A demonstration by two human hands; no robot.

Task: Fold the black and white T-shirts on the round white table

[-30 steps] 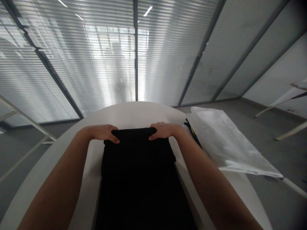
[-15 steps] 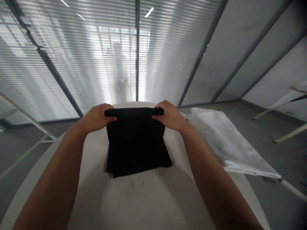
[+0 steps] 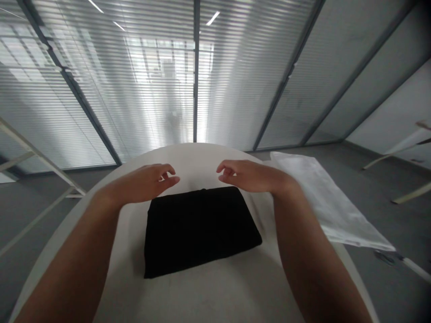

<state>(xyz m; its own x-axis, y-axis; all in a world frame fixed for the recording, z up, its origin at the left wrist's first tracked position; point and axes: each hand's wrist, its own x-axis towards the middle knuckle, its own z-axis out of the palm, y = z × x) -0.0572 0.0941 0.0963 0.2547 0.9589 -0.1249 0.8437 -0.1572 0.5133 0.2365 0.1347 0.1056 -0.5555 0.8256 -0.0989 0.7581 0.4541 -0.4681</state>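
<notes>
A black cloth (image 3: 198,229) lies folded into a flat rectangle on the round white table (image 3: 202,296). My left hand (image 3: 148,181) hovers just above its far left corner, fingers loosely curled and apart, holding nothing. My right hand (image 3: 247,176) hovers above the far right corner in the same way, with nothing in it. Both forearms reach in from the near edge on either side of the cloth.
A white bag or sheet (image 3: 323,202) lies on a second surface to the right of the table. Glass walls with blinds (image 3: 195,76) stand behind. White frame legs (image 3: 37,157) show at the left, grey floor around.
Both hands folded the far edge of the black cloth over toward me, laid it flat, then let go and lifted off.
</notes>
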